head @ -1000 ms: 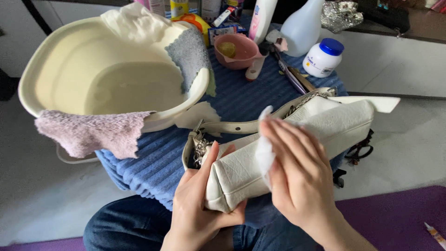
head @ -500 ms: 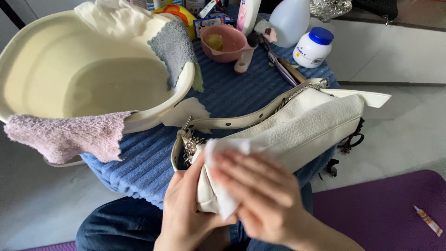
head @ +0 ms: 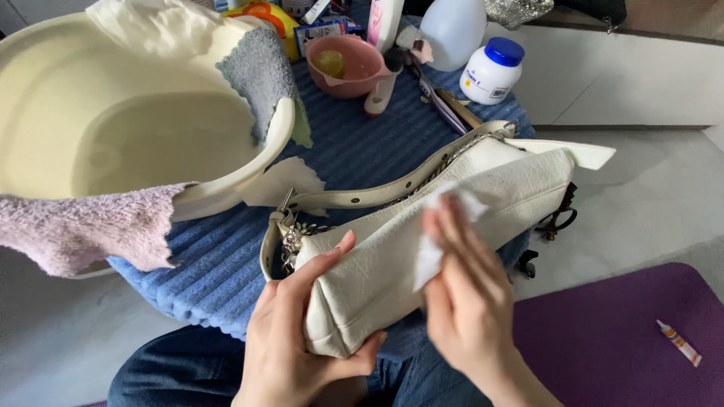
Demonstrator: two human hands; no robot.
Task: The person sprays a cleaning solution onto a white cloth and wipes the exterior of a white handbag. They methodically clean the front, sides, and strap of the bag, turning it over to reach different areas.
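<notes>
A white textured shoulder bag (head: 490,203) lies across my lap and the blue ribbed cloth (head: 226,256), its strap (head: 362,197) and a metal chain trailing to the left. My left hand (head: 302,332) clasps the bag's near end, thumb on top. My right hand (head: 471,301) presses a small white wipe (head: 437,241) flat against the bag's side, fingers stretched out over it.
A big cream basin (head: 136,128) with water stands at left, with a pink cloth (head: 83,226) and a grey cloth (head: 260,75) over its rim. Behind are a pink bowl (head: 347,64), a white jar with a blue lid (head: 492,71) and bottles. A purple mat (head: 618,339) holds a small tube (head: 679,343).
My right hand has rubbed the wipe along the bag, down toward the near end and now back up to the middle. My left hand has kept its hold.
</notes>
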